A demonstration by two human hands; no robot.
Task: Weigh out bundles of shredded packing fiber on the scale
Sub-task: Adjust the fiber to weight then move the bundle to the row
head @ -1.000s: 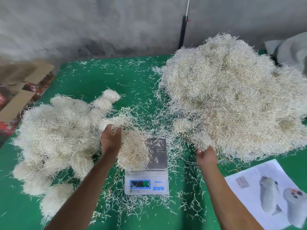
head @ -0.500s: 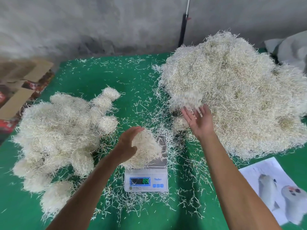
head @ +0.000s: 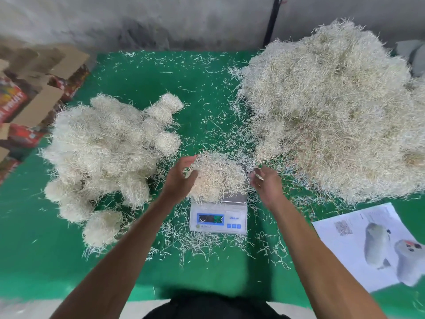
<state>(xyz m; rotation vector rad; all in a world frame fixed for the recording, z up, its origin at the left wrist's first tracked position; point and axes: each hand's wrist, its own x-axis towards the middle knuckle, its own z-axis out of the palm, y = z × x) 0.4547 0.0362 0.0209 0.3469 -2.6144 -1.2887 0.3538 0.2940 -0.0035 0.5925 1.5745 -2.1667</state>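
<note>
**Fiber bundle on the scale, flanked by both hands**

A bundle of shredded fiber (head: 217,174) rests on the platform of the scale (head: 218,217), lying between the two hands. The left hand (head: 178,179) is at the bundle's left flank, its fingers spread and relaxed, its fingertips touching or just beside the fiber; which of the two cannot be told. The right hand (head: 266,184) is just right of the bundle, fingers loosely apart, with a few loose strands at the fingertips; whether they are pinched cannot be told. The scale's lit display faces the person, below and between both wrists; its digits are blurred. To the left of the left hand lies a heap of rounded, weighed bundles (head: 108,155). To the right of the right hand, and beyond it, rises the large loose pile (head: 333,111) of fiber. Stray shreds litter the green table (head: 142,84) around both hands. A printed sheet (head: 368,245) lies to the right of the right forearm. Cardboard boxes (head: 34,93) stand far left of the left hand, past the table edge
</note>
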